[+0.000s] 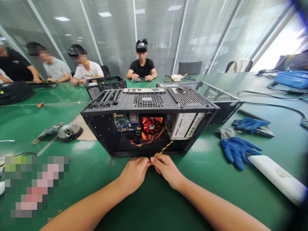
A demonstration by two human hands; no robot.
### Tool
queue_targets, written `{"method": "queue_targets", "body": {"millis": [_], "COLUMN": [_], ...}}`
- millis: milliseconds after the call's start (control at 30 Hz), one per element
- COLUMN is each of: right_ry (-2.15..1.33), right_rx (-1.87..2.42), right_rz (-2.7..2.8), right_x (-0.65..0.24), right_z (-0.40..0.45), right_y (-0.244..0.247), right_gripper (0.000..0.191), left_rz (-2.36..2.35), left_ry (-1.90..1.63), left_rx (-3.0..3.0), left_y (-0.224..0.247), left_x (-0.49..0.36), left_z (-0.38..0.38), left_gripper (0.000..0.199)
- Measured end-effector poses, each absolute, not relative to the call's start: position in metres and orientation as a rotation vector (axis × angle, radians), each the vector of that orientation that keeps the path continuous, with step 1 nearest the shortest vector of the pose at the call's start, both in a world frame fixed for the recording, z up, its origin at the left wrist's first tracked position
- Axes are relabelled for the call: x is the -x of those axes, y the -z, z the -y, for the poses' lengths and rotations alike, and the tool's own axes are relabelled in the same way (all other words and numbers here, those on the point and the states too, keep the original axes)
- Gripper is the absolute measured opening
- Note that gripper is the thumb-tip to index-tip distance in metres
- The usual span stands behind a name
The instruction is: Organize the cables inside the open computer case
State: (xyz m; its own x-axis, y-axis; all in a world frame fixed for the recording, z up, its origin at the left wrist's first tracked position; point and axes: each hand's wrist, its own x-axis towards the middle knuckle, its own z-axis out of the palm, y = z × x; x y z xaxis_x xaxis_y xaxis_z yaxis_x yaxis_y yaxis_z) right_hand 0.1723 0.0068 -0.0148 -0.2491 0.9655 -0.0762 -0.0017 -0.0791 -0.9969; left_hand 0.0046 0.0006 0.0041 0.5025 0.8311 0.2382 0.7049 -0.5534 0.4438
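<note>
An open black computer case (96, 128) lies before me on the green table, its open side facing me. Inside are a motherboard (124, 122), a red fan (152, 127) and a labelled power supply (186, 126). A twisted yellow-and-black cable (166, 147) runs from below the power supply to my hands at the case's near edge. My right hand (167, 168) is closed on this cable with thumb and fingers. Touching its fingertips, my left hand (136, 171) pinches at the cable's end, which the fingers mostly hide.
Blue gloves (237, 149) and a white bar-shaped object (276, 176) lie at right. A round metal part (69, 132) sits at left on cardboard (88, 130). Behind stand another case (106, 84) and a panelled case (223, 110). Several people sit across the table, one (141, 66) handling a circuit board.
</note>
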Motion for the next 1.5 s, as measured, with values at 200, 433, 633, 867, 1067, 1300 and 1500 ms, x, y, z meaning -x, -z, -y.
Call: {"method": "queue_targets", "body": {"millis": [200, 433, 633, 867, 1067, 1300, 1500], "right_ry": [-1.460, -1.371, -1.379, -1.396, -1.419, -1.391, -1.385], "right_rx": [1.129, 1.144, 1.147, 1.159, 1.159, 1.196, 1.244], "right_rz": [1.308, 1.363, 1.372, 1.368, 1.344, 1.373, 1.363], "right_x": [-0.172, -0.172, -0.172, -0.172, -0.171, -0.170, -0.169], "right_z": [-0.007, -0.008, -0.008, -0.008, -0.008, -0.008, -0.008], "right_y": [0.015, 0.017, 0.017, 0.020, 0.020, 0.018, 0.017], "right_gripper": [0.045, 0.043, 0.041, 0.039, 0.039, 0.038, 0.039], "left_rz": [-1.292, -1.297, -1.260, -1.323, -1.383, -1.441, -1.436], "left_ry": [-0.599, -0.666, -0.827, -0.845, -0.799, -0.684, -0.670], "left_rx": [-2.528, -2.545, -2.602, -2.586, -2.530, -2.608, -2.673], "left_y": [-0.005, 0.001, 0.006, 0.003, -0.001, -0.004, -0.005], "left_x": [-0.004, -0.004, 0.000, 0.000, -0.002, 0.000, -0.002], "left_z": [0.002, 0.006, 0.002, 0.002, 0.001, 0.000, -0.001], "left_gripper": [0.018, 0.013, 0.010, 0.008, 0.009, 0.010, 0.016]}}
